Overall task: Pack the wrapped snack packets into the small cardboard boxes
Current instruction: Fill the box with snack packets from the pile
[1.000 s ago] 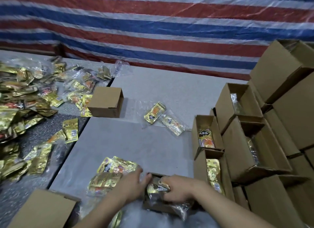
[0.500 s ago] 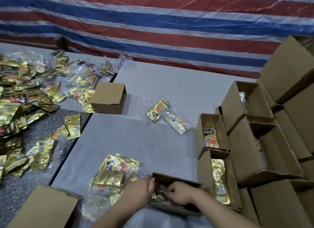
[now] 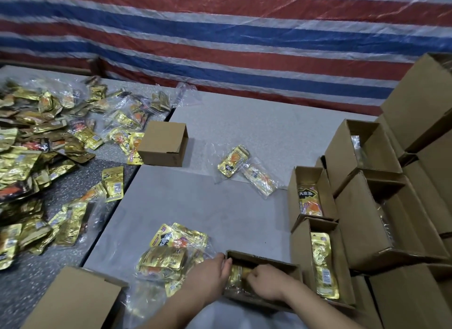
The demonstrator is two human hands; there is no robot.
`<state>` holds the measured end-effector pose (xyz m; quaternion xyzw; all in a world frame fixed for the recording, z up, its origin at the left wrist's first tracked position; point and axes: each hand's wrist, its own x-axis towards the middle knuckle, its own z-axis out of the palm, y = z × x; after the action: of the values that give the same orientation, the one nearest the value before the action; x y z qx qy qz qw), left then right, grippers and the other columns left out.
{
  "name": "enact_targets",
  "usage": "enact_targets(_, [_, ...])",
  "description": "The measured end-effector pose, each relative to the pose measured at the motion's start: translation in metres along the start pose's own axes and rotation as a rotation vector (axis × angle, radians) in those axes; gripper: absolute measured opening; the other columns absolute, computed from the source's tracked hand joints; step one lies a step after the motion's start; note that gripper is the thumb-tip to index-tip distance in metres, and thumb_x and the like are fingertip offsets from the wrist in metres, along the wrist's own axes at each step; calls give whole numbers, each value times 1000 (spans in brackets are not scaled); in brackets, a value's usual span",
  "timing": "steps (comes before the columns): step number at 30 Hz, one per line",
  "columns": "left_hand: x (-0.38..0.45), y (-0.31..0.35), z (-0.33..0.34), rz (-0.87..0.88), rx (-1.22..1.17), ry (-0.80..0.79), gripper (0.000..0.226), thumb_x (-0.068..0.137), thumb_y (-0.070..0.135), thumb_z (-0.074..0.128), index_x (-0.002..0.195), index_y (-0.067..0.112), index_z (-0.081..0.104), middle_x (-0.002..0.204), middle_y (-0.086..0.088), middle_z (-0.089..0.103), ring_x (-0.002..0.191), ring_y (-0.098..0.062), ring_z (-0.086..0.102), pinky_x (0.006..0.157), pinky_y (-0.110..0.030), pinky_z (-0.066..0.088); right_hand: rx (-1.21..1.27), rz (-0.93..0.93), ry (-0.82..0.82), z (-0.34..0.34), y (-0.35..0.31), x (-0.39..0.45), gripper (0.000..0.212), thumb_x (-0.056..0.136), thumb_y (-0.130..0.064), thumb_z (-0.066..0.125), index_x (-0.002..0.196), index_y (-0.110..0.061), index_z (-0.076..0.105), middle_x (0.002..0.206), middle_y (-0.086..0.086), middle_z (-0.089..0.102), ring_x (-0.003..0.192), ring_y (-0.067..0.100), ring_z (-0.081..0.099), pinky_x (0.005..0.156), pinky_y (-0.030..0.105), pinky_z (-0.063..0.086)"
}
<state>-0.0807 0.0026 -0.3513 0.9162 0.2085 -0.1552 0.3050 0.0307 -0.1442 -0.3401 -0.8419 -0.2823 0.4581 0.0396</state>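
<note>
Head view, box in hand: a small open cardboard box (image 3: 263,281) is seen at the near edge of the grey table (image 3: 256,137), its long axis running left to right.
Packet: a gold wrapped packet (image 3: 238,274) is seen lying inside that box, toward its left end, between the two hands.
Right hand (image 3: 265,283): placed inside the box, fingers curled down onto the packet; whether it is pinched or only pressed cannot be told.
Left hand (image 3: 210,274): laid against the box's left end wall, fingers together and fairly straight, tips at the rim.
Key relation: the packet is judged to lie directly under the right fingers, so seating it flat falls to that hand.
Next supply: a bagged bundle of packets (image 3: 171,255) is found just left of the left hand.
Done boxes: a stack of loaded boxes (image 3: 322,260) is ranged to the right.
Surface and room: loose packets (image 3: 36,157) are heaped on the speckled table to the left; a striped tarpaulin (image 3: 220,34) is hung behind.
</note>
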Motion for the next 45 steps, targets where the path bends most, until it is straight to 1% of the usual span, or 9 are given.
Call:
enact_targets(4, [8, -17, -14, -16, -154, 57, 36, 104, 46, 28, 106, 23, 56, 110, -6, 67, 105, -24, 62, 86, -33, 46, 92, -141, 88, -13, -3, -13, 37, 97, -33, 43, 68, -14, 53, 78, 1, 59, 76, 13, 53, 62, 30, 33])
enact_targets(8, [28, -78, -42, -46, 245, -5, 57, 96, 36, 45, 149, 19, 33, 144, -5, 48, 131, -24, 47, 104, -35, 40, 381, -154, 303, -26, 0, -20, 37, 97, -33, 49, 73, -7, 56, 60, -2, 55, 56, 11, 54, 56, 29, 41])
enact_targets(12, [37, -129, -47, -65, 672, -312, 116, 73, 46, 76, 157, 20, 2, 156, -5, 24, 145, -27, 25, 116, -43, 25, 363, -130, 569, -48, 10, -16, 21, 98, -28, 51, 82, -23, 63, 82, -10, 65, 78, 6, 60, 68, 26, 47])
enact_targets(17, [40, -152, -27, 15, 719, -205, 89, 78, 57, 60, 150, 19, 23, 144, -5, 38, 134, -24, 37, 113, -36, 26, 277, -68, 547, -50, 26, -9, 14, 96, -30, 51, 86, -29, 62, 91, -13, 62, 88, 5, 57, 77, 28, 48])
enact_targets(27, [32, -86, -118, 10, -44, 40, 45, 62, 52, 70, 92, 27, 46, 89, 6, 61, 80, -12, 62, 71, -31, 49, 514, -261, 590, -69, -11, -34, 3, 94, -31, 64, 96, -32, 66, 101, -15, 66, 97, -6, 59, 89, 25, 48])
enact_targets(30, [19, -20, -155, 151, -345, 100, 49, 63, 51, 79, 97, 26, 54, 94, 5, 64, 82, -3, 63, 70, -23, 48, 696, -460, 365, -84, -45, -48, 59, 82, -47, 75, 132, -34, 47, 136, -12, 54, 127, -6, 47, 115, 31, 35])
enact_targets(33, [7, 50, -171, 303, -631, 52, 66, 64, 58, 77, 117, 25, 56, 105, 9, 70, 97, 1, 66, 78, -13, 49, 912, -619, 188, -99, -67, -64, 114, 57, -74, 78, 148, -24, 30, 145, -8, 46, 137, 1, 41, 115, 30, 34])
enact_targets(39, [8, 136, -164, 379, -666, 248, 43, 74, 70, 53, 103, 38, 54, 101, 19, 63, 98, 11, 57, 80, -7, 41, 1159, -712, 182, -130, -50, -94, 111, 56, -58, 90, 145, -21, 34, 143, -1, 55, 134, 11, 49, 103, 23, 44])
enact_targets(45, [22, 167, -167, 449, -385, 244, 85, 72, 82, 27, 128, 26, 60, 134, 0, 52, 129, -12, 40, 113, -33, 29, 1185, -687, 332, -143, -17, -114, 60, 70, -21, 81, 124, -14, 54, 103, 4, 71, 97, 20, 67, 82, 30, 55])
